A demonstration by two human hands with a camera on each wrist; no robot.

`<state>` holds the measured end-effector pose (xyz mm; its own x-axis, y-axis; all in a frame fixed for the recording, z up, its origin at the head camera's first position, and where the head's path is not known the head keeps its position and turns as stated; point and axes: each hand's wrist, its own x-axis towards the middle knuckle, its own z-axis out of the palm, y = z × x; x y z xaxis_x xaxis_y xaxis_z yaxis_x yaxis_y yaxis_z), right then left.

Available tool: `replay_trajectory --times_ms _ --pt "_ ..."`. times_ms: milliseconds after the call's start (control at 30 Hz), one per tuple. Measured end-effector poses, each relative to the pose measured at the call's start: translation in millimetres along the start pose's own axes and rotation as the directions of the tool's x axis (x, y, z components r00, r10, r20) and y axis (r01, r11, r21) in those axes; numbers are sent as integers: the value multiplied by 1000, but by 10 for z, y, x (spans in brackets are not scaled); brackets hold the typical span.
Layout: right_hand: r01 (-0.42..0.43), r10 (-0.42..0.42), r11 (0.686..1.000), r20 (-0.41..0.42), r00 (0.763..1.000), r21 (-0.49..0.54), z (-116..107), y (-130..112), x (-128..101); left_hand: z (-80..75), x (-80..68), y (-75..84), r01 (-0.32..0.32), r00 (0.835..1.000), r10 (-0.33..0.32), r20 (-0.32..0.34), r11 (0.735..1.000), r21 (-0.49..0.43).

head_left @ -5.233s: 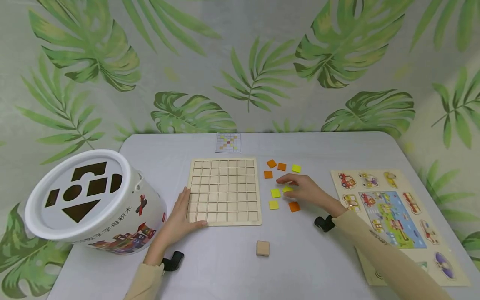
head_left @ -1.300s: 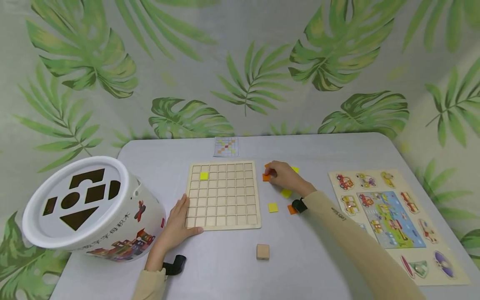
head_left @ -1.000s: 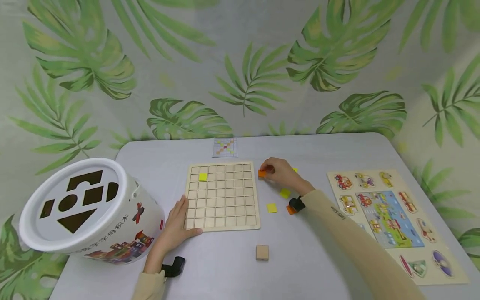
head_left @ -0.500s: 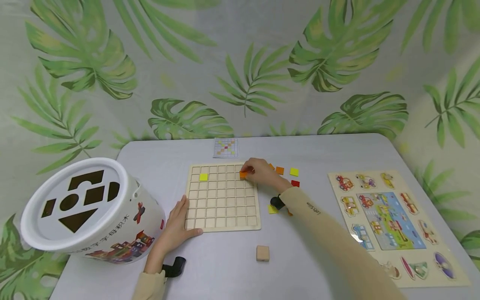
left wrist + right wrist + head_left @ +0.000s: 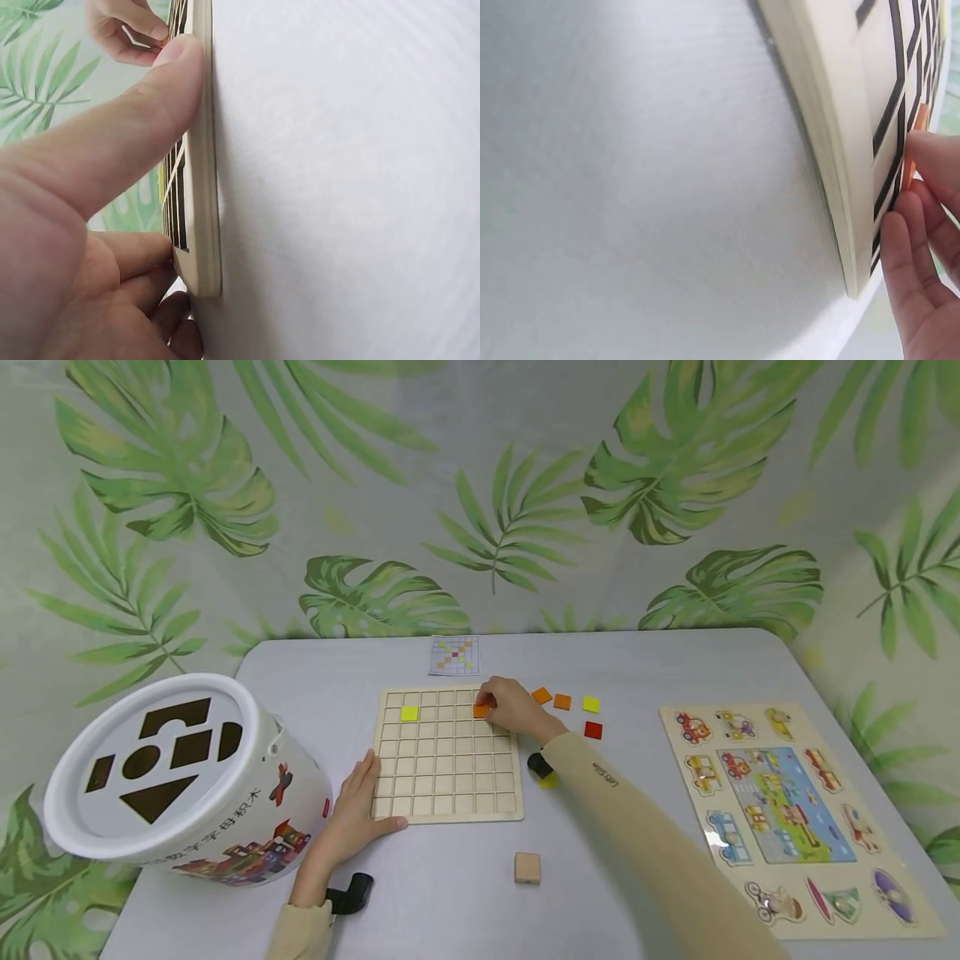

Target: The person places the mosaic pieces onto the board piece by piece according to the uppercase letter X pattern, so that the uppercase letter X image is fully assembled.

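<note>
Near → far.
- Wooden cube [image 5: 527, 867]: loose on table, front of board.
- L hand [image 5: 358, 814]: flat, fingers straight, pressing near-left corner of grid board [image 5: 448, 777]; thumb along its edge [image 5: 174, 75].
- Grid board: centre of table. Filled: 1 yellow tile [image 5: 408, 713], 2nd row, left. Other cells bare, so early stage.
- R hand [image 5: 513, 707]: fingertips pinching orange tile [image 5: 481, 711], at a cell in 2nd row, right side; seated or not, can't tell.
- Spare tiles: orange pair [image 5: 552, 698], yellow [image 5: 591, 703], red [image 5: 592, 730], right of board; one yellow [image 5: 548, 781] half hidden by sleeve.
- Pattern card [image 5: 453, 655]: far edge; coloured X layout.
- Writing: white bucket [image 5: 180, 777] has Chinese print, unreadable; sleeve lettering too small.
</note>
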<state>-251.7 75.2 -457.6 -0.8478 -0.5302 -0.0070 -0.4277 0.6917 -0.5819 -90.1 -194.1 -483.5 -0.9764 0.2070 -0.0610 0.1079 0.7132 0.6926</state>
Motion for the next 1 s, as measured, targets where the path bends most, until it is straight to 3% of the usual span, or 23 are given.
replay_trajectory --times_ms 133,333,667,1000 --pt "3 -3 998 -3 1000 64 -57 43 -58 3 5 10 -6 1000 6 -4 1000 -1" --pt "-10 28 979 -88 996 205 -284 233 -316 8 5 26 -13 1000 13 -10 1000 -9" --pt "-91 123 975 -152 981 204 -637 741 -876 -6 -9 -1 -21 1000 21 -23 1000 0" --pt "-211 240 963 -177 955 167 -688 1060 -1045 7 -3 -11 -4 1000 4 -3 1000 -7"
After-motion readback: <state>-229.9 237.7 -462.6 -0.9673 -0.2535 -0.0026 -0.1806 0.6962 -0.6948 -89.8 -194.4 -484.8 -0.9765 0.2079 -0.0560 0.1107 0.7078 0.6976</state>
